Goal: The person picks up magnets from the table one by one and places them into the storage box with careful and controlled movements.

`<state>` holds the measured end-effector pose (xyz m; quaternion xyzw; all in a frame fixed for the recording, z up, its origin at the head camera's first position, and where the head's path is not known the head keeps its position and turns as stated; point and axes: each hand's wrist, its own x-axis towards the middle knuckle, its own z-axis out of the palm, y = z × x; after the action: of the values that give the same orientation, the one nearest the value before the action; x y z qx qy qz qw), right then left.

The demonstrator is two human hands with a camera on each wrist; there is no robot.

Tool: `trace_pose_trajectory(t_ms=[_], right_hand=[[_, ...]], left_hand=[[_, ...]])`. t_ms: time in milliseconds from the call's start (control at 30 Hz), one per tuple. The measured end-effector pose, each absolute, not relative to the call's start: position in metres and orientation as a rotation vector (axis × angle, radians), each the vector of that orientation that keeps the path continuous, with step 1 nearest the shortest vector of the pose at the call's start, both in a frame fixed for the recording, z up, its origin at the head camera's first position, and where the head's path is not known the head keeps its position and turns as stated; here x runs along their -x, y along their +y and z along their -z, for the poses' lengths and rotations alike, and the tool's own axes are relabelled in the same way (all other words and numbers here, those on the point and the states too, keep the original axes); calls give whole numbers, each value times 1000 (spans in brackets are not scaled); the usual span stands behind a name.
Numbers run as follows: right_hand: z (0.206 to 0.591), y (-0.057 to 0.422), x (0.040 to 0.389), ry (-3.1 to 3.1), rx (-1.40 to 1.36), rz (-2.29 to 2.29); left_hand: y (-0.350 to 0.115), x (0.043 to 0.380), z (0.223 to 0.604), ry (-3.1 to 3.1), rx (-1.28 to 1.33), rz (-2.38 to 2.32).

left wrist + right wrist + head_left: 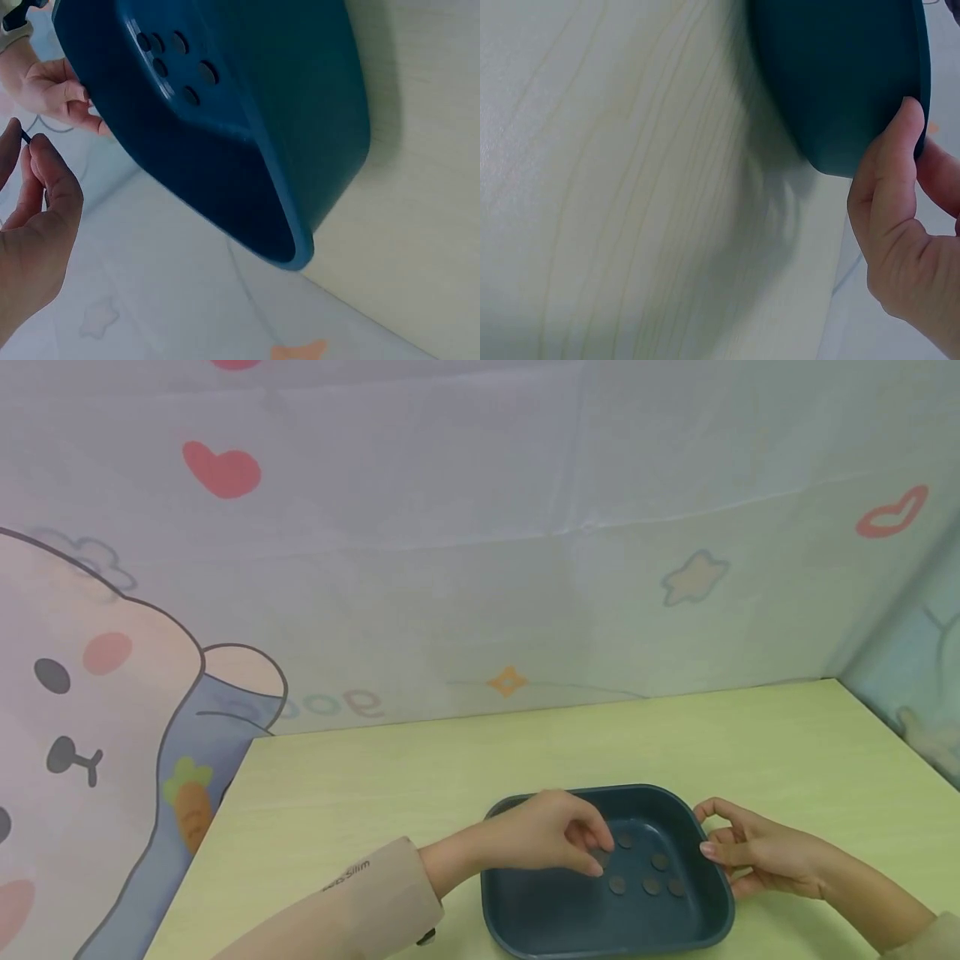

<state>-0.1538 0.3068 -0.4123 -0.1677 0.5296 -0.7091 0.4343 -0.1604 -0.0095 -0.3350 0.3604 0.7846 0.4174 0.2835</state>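
A dark teal plastic basin (555, 910) with rounded corners stands on the table. Several small round coin-like discs (651, 886) lie spread on its floor, towards the right side; the left wrist view shows these discs (207, 73) as dark and thin. Over the basin, my left hand (551, 833) pinches one such disc (27, 138) between thumb and fingertips, above the others. At the basin's right end, my right hand (772, 856) holds the rim, thumb on one side and fingers on the other, as the right wrist view shows of this hand (904, 217).
The pale yellow-green wood-grain table (360, 810) reaches back to a printed cloth backdrop (420, 610) with hearts, stars and a cartoon animal. Another cloth (922, 668) hangs along the right edge.
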Motion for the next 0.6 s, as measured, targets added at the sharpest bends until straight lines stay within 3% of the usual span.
trace_pose_trajectory(t_ms=[600], right_hand=[[415,306,155,1333,418,1766]], left_hand=[[4,146,358,2135,-895,-1060]])
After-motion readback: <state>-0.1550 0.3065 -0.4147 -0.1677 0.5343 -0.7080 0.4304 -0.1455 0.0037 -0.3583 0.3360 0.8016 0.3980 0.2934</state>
